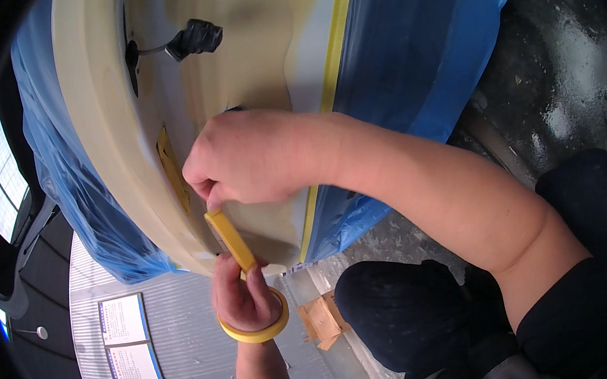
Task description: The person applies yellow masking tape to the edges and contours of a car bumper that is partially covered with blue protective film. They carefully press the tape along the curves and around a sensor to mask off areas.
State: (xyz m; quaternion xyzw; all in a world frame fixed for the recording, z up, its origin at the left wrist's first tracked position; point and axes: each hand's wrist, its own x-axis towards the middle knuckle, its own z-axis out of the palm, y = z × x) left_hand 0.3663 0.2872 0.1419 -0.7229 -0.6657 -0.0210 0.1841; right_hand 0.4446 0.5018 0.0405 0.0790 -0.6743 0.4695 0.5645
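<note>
Tape handling beside a beige panel. The left hand grips the lower end of a yellow tape roll, which slants up and away from its fingers; a second yellow roll encircles the wrist. The right hand, fingers curled narrow, meets the first roll's upper end; whether it pinches tape cannot be told.

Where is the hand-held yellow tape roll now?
In the head view, left of centre: the tape roll is in the left hand, just below the right hand and above the yellow ring around that wrist.
</note>
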